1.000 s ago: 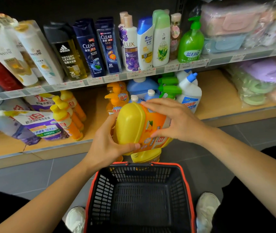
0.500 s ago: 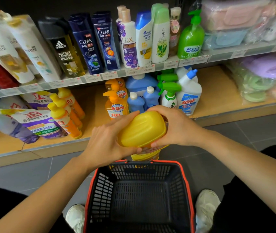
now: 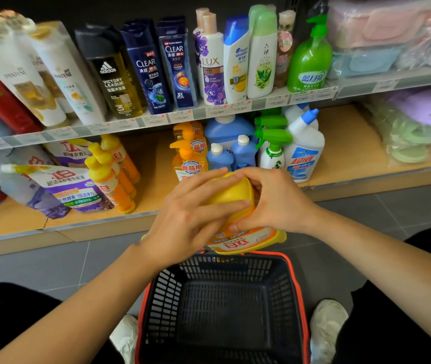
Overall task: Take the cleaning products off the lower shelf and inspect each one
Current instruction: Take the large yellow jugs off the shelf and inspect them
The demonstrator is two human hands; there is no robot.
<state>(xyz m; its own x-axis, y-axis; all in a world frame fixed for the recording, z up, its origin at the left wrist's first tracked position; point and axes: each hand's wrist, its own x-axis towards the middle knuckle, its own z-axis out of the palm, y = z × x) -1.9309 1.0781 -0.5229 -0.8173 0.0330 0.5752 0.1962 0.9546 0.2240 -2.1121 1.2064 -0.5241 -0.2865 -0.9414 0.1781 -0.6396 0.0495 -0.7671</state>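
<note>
With the left hand (image 3: 193, 219) and the right hand (image 3: 275, 203) together, clasping a yellow detergent bottle (image 3: 231, 195) in mid-air, just above the far rim of the shopping basket (image 3: 292, 271) and in front of the lower shelf (image 3: 340, 153). Laying the left fingers, slightly curved, across the near-left flank; curling the right fingers and thumb round the far-right side, fingertips nearly meeting the left ones. Presenting the bottle tilted, long axis running roughly far to near, with the orange label at the near end reading upside down; finding the cap end hidden under the hands, so not stating which way it points. Judging the inspection as under way, with both hands equally close and the right one better placed for turning the label upright. Noting, just beyond on the shelf, orange pump bottles (image 3: 189, 158), blue bottles (image 3: 243, 151), a green trigger sprayer (image 3: 272, 148) and a white cleaner bottle (image 3: 303, 153) standing upright, with yellow-capped orange bottles (image 3: 112, 179) and refill pouches (image 3: 59, 185) well off to the left. Recording a wooden shelf board, shampoo bottles (image 3: 143, 67) lining the upper shelf (image 3: 156, 119), grey floor tiles (image 3: 51, 264) below, and the basket sitting between two white shoes (image 3: 327, 324).
</note>
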